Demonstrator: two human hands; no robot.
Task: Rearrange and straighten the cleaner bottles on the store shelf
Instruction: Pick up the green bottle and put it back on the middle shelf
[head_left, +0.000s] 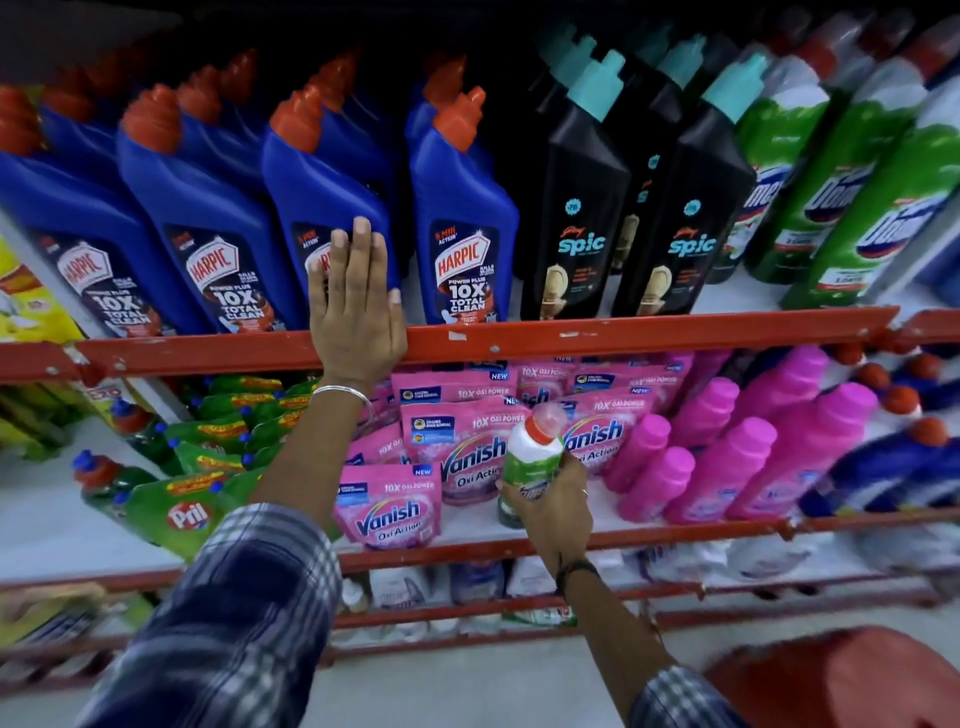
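Observation:
Blue Harpic bottles with orange caps fill the upper shelf in rows. My left hand (356, 301) lies flat, fingers together, against the front of the third Harpic bottle (322, 176), covering its label. To its right stands another Harpic bottle (465, 218), then black Spic bottles (576, 208) with teal caps and green-and-white Domex bottles (779, 156). My right hand (553, 512) is lower, in front of the middle shelf, wrapped around a small green-and-white Domex bottle (532, 457) with a red collar and clear cap, held tilted.
A red shelf rail (649, 332) fronts the upper shelf. Below it are pink Vanish pouches (389, 512), pink bottles (753, 457), green Pril bottles (187, 514) and blue bottles (893, 467) at the right. A red object (841, 680) sits at bottom right.

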